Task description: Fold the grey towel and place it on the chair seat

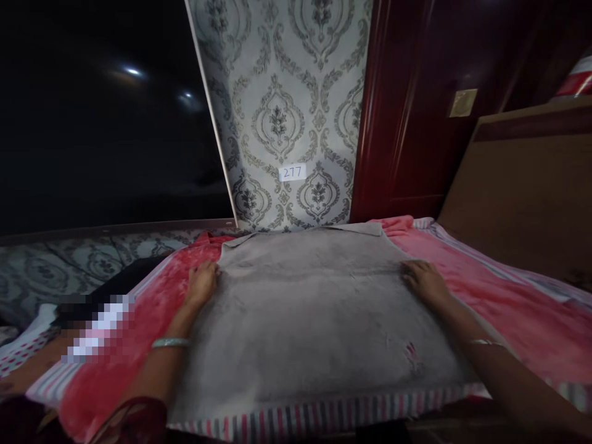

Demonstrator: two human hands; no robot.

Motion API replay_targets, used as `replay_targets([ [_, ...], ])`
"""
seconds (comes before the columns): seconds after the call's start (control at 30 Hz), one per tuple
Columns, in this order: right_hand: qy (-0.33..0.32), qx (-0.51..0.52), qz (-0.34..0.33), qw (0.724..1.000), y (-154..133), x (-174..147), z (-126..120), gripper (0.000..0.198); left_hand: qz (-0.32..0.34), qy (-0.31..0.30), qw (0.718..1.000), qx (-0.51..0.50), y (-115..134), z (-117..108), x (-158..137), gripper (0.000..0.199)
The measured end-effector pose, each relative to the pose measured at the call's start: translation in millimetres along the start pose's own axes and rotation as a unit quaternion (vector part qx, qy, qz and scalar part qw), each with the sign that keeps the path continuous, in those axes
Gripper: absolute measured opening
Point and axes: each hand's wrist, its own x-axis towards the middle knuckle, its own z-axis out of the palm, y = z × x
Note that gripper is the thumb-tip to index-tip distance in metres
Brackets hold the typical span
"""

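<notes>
A grey towel-like cloth lies spread out in front of me, with a fold along its far edge and a faint crease across it. On its left edge, my left hand is closed with the fingers curled at the border. My right hand pinches the opposite edge at about the same height. A small red patch shows near the cloth's lower right. Underneath lies a red plush blanket with striped borders, which shows on both sides.
A large black screen stands at the left. Patterned wallpaper carries a paper label reading 277. To the right are a dark red wood panel and a brown cardboard box. Part of another person appears at lower left, partly pixelated.
</notes>
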Motion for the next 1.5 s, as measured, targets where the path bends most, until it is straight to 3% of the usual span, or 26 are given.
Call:
replay_targets([
  [0.17,-0.06,-0.016,-0.015,0.998,-41.5,18.2,-13.2,0.028,0.008,0.012,1.0,0.004,5.4,-9.6,1.3,0.027],
  [0.3,-0.109,-0.011,0.031,0.994,-57.1,22.6,-15.6,0.023,0.008,0.012,1.0,0.021,8.5,-17.4,-1.7,0.027],
  [0.47,-0.087,-0.023,0.079,0.993,-59.8,15.7,-20.5,0.029,0.005,0.02,0.999,0.036,8.2,-31.6,-6.4,0.028],
  [0.63,-0.053,-0.026,0.081,0.995,-56.2,11.7,-45.8,0.026,0.01,0.039,0.998,0.039,1.1,-47.1,-11.0,0.028],
  [0.87,0.046,-0.041,0.006,0.998,-51.3,16.3,-111.3,0.024,0.0,0.081,0.995,0.052,-4.1,-92.5,-21.9,0.03],
  [1.17,0.134,-0.071,0.046,0.987,-78.5,18.0,-217.2,0.026,-0.021,0.161,0.985,0.058,-1.1,-181.8,-40.5,0.036],
  [1.5,0.207,-0.131,0.071,0.967,-99.6,13.0,-302.1,0.029,-0.055,0.269,0.96,0.056,0.7,-259.3,-59.0,0.045],
])
